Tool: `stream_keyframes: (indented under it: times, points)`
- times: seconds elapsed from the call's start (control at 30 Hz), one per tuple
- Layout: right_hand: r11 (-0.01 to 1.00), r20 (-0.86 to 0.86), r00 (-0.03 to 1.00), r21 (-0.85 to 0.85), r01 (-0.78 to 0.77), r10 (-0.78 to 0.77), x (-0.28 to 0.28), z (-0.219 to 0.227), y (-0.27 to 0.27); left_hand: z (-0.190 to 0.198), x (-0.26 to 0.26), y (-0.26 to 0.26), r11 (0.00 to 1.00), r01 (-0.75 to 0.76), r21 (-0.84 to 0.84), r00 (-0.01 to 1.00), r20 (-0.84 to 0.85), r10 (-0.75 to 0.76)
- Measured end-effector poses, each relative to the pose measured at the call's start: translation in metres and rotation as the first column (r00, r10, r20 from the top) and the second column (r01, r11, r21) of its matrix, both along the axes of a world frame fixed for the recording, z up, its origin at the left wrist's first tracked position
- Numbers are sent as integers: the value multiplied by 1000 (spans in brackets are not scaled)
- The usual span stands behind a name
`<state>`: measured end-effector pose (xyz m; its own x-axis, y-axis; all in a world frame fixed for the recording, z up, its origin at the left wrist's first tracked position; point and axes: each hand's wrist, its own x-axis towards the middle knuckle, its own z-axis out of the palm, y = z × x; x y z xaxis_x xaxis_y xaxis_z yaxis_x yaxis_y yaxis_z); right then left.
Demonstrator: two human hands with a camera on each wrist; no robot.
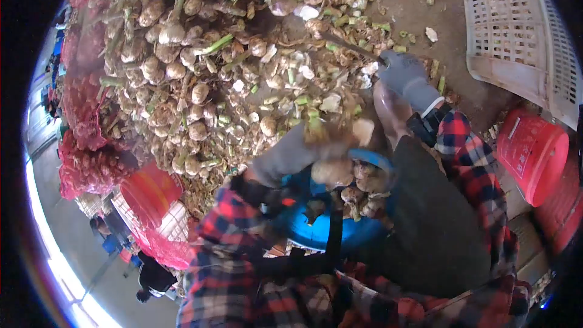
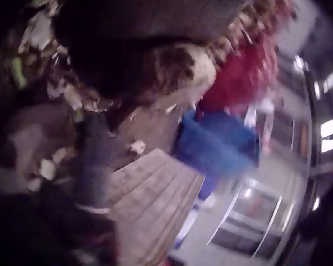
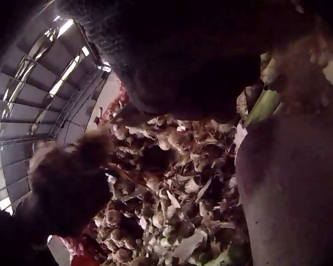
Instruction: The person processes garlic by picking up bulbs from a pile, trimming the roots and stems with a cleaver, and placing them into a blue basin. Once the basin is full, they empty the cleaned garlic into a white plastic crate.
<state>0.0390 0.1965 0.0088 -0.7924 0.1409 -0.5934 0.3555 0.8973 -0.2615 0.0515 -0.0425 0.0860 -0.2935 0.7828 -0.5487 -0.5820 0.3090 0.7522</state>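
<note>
My left hand, in a grey glove and blurred, is over a blue basin. It holds a garlic bulb, whose pale side and dark roots show in the left wrist view as a garlic bulb under the glove. Several trimmed garlic bulbs lie in the basin. Beside the person's leg, my gloved right hand grips a knife, its thin dark blade pointing toward the garlic pile. The right wrist view shows the right glove as a dark shape, its fingers hidden.
Cut stems and peel litter the floor in front. A white plastic crate stands at far right, above a red bucket. Another red bucket and red mesh sacks are on the left. Another person is farther off.
</note>
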Motion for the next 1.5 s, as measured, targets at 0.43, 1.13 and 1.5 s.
stream_keyframes:
  times: [0.43,1.13,1.5]
  points:
    - [996,12,999,-73,-47,48,-8,-9,-20,-99,-8,-120,394,-180,-902,533,-425,-731]
    - [888,-327,875,-174,-426,356,-21,52,-77,-88,-44,-38,864,-313,-395,325,-899,-293]
    - [993,-29,994,-52,-108,106,-17,-12,-4,-14,-22,11,744,-667,44,411,-811,417]
